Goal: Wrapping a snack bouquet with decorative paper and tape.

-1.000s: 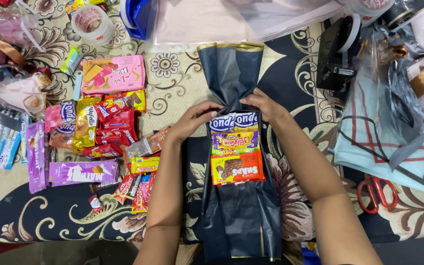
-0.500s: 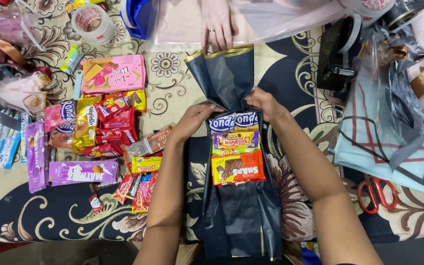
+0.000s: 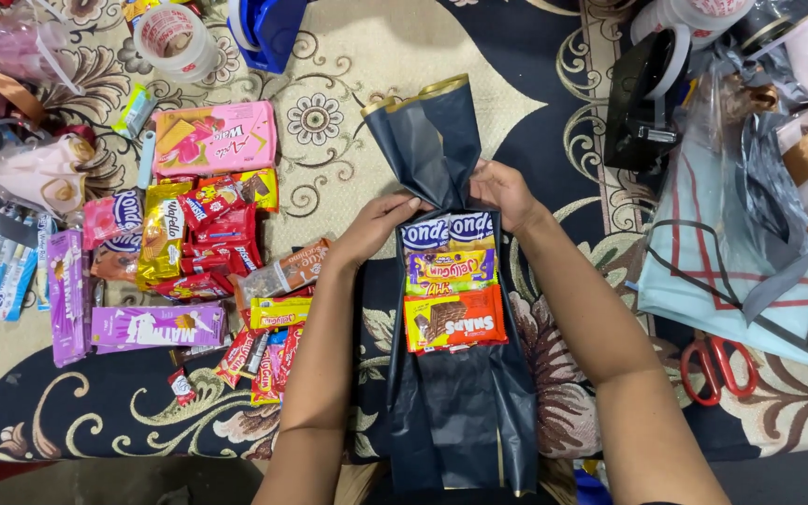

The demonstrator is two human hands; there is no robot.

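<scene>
A dark navy wrapping sheet (image 3: 465, 411) with a gold top edge lies lengthwise on the patterned carpet. On it rest a blue-and-white snack pack (image 3: 448, 230), a purple-and-yellow candy pack (image 3: 452, 268) and an orange chocolate pack (image 3: 454, 318). My left hand (image 3: 378, 224) and my right hand (image 3: 501, 192) pinch the sheet together just above the top pack, so the upper part fans out. Both forearms reach in from the bottom.
Many snack packs lie at left, among them a pink wafer box (image 3: 216, 140) and a purple bar (image 3: 158, 326). A tape roll (image 3: 175, 36) and a blue dispenser (image 3: 268, 26) sit at the top. Red scissors (image 3: 718, 367) and light blue paper (image 3: 731, 271) are at right.
Another person's hand that touched the sheet's top edge half a second ago is gone. My hands have gathered the sheet tighter above the packs.
</scene>
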